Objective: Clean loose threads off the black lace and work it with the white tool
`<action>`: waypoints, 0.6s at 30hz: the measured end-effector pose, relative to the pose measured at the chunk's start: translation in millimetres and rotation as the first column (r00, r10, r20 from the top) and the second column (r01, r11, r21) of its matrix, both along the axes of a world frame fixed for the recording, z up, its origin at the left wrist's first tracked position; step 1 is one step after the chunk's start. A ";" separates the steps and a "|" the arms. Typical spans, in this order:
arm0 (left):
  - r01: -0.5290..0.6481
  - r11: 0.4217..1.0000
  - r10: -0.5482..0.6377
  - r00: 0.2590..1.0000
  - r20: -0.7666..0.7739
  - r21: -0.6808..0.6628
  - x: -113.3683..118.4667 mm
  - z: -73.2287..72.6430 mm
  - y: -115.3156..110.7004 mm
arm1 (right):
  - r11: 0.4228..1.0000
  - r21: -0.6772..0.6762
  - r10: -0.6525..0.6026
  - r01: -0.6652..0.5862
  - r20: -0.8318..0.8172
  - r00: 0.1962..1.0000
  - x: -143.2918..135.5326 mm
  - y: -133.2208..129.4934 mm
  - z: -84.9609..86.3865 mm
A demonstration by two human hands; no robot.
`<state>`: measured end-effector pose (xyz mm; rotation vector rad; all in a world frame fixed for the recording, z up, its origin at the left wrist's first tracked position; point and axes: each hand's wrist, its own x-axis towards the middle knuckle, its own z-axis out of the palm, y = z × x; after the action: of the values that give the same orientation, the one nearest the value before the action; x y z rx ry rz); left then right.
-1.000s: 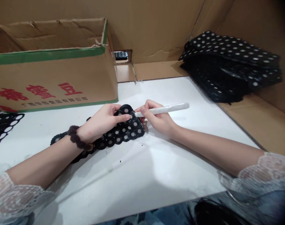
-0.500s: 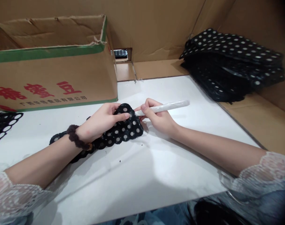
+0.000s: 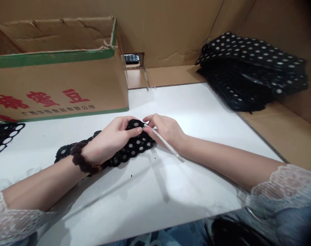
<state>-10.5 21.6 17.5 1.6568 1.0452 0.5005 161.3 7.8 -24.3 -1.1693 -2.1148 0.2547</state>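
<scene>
A strip of black sheet with pale round dots and a scalloped edge (image 3: 133,145) lies on the white table. My left hand (image 3: 108,138) is closed on its far right end, thumb on top, and lifts that end into a fold. A dark fuzzy band circles my left wrist. Close beside it, my right hand (image 3: 168,131) grips a slim white stick-like tool (image 3: 165,143), whose upper end is at the folded part near my left thumb. The tool's other end slants down toward the table; its exact kind is unclear.
An open cardboard box with green edges (image 3: 60,82) stands at the back left. Another black piece with ring holes (image 3: 6,135) lies at the left edge. Stacked dotted black sheets (image 3: 252,68) rest at the back right against cardboard walls. Tiny dark bits dot the white table (image 3: 145,201).
The white tool has swung from pointing right to slanting down toward me. My right hand has turned over it and come nearer the left thumb. The sheet's folded end sits slightly lower.
</scene>
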 end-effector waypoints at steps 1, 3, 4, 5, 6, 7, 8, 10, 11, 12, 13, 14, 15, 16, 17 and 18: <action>0.010 1.000 -0.009 1.000 -0.016 0.023 0.5 0.8 -0.6 | 1.000 0.027 -0.017 0.016 0.034 0.999 -0.7 0.2 -0.1; 0.046 0.993 -0.035 0.994 -0.099 0.108 1.9 3.6 -0.2 | 0.999 0.031 -0.010 0.009 0.046 0.999 -0.4 -0.5 0.4; 0.068 0.983 -0.039 0.985 -0.167 0.172 2.2 5.3 1.2 | 1.000 0.004 0.013 -0.013 0.021 1.000 0.6 -1.2 1.1; 0.091 0.966 -0.031 0.970 -0.242 0.240 1.8 7.2 3.6 | 0.999 -0.031 0.029 -0.030 -0.026 0.999 2.1 -2.1 2.0; 0.115 0.947 -0.018 0.951 -0.309 0.299 0.3 8.9 7.3 | 0.997 -0.072 0.028 -0.034 -0.088 0.996 4.0 -2.9 3.0; 0.143 0.931 -0.012 0.932 -0.363 0.336 -2.7 10.5 12.4 | 0.993 -0.114 0.004 -0.022 -0.156 0.988 6.2 -3.4 4.0; 0.173 0.922 -0.021 0.915 -0.402 0.345 -7.2 11.7 18.7 | 0.989 -0.151 -0.037 0.003 -0.222 0.974 8.4 -3.6 4.8; 0.250 0.921 -0.092 0.885 -0.457 0.299 -20.9 13.5 34.3 | 0.979 -0.195 -0.117 0.055 -0.326 0.938 12.1 -2.5 5.9; 0.300 0.919 -0.144 0.860 -0.490 0.255 -29.3 14.1 42.7 | 0.976 -0.207 -0.134 0.062 -0.359 0.924 13.3 -1.5 6.1; 0.349 0.914 -0.194 0.826 -0.529 0.209 -38.0 14.7 50.7 | 0.975 -0.216 -0.137 0.055 -0.383 0.914 14.1 -0.3 6.2; 0.391 0.905 -0.236 0.787 -0.571 0.165 -46.6 15.3 58.0 | 0.974 -0.221 -0.133 0.045 -0.399 0.907 14.4 0.7 6.2; 0.427 0.897 -0.276 0.746 -0.606 0.116 -54.3 15.9 64.2 | 0.973 -0.228 -0.128 0.036 -0.407 0.905 14.3 1.5 6.2; 0.457 0.888 -0.324 0.706 -0.630 0.056 -61.0 16.8 69.2 | 0.971 -0.239 -0.128 0.029 -0.409 0.903 13.9 1.9 6.3; 0.471 0.882 -0.363 0.683 -0.634 0.002 -66.4 17.8 72.8 | 0.968 -0.250 -0.130 0.025 -0.411 0.903 13.3 1.9 6.4; 0.444 0.896 -0.351 0.715 -0.605 0.006 -70.4 19.0 75.3 | 0.965 -0.261 -0.132 0.022 -0.412 0.901 12.5 1.5 6.5; 0.385 0.922 -0.296 0.783 -0.547 0.052 -73.1 20.5 76.8 | 0.963 -0.270 -0.134 0.020 -0.413 0.901 11.7 0.7 6.6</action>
<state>-83.6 98.4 37.9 2.1466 1.0715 -0.1408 173.0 8.5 -17.6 -1.2114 -1.6757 0.7049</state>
